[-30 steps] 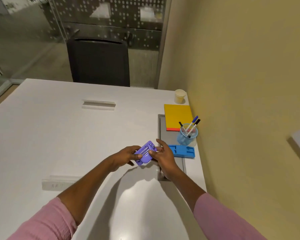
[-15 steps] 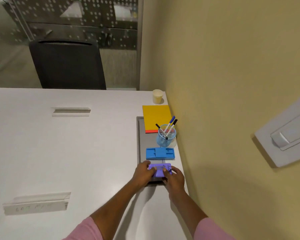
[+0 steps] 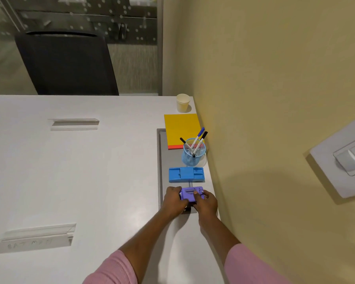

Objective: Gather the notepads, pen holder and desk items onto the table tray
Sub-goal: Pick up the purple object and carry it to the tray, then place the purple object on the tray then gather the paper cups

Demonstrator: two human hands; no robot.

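Observation:
A grey tray lies along the table's right edge by the wall. On its near end sits a purple plastic desk item, gripped from the left by my left hand and from the right by my right hand. Just beyond it on the tray lies a blue plastic item. Farther back stands a blue mesh pen holder with three pens. A yellow notepad over an orange one rests on the tray's far end, overhanging it.
A paper cup stands at the table's far right corner. Two slot covers are set into the white table. A black chair stands behind the table. The yellow wall with a switch plate is close on the right.
Both hands carried the purple item from the open table to the right and set it down on the tray's near end. The view swung right toward the wall.

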